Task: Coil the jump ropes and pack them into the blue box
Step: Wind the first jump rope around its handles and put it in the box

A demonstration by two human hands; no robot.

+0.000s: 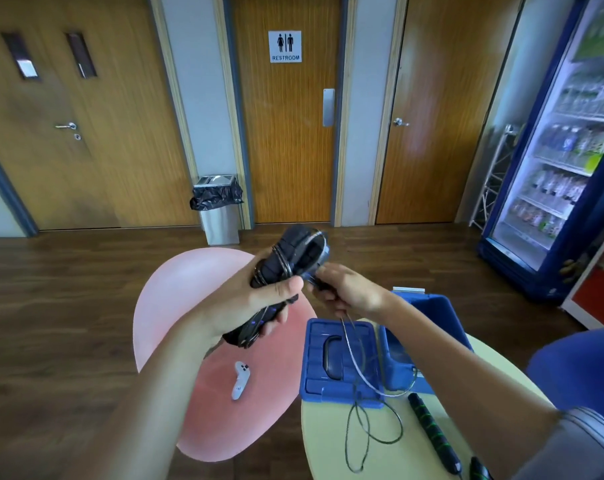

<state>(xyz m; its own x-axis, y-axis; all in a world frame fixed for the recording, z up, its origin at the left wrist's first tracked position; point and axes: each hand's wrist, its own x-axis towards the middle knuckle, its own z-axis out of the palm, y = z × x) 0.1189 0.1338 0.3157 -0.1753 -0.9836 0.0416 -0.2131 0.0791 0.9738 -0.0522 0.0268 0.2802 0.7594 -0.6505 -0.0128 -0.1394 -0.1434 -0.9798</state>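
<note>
One view, head. Left hand (255, 303) grips the black jump rope handles (293, 251), fingers curled round them, up-left of the blue box (439, 310). Right hand (349, 292) pinches the trailing cord (354, 351): coiling step, likely. Next: more wraps, cord kept taut. Second rope (432, 427), nearer than the box, runs off-frame; box interior hidden.

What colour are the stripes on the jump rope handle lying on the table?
Green, on a black handle; the head view shows it.

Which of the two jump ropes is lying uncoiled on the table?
The green-handled rope, cord sprawled loose by the box lid. The blue-accented rope is held, partly wound, in the left hand.
</note>
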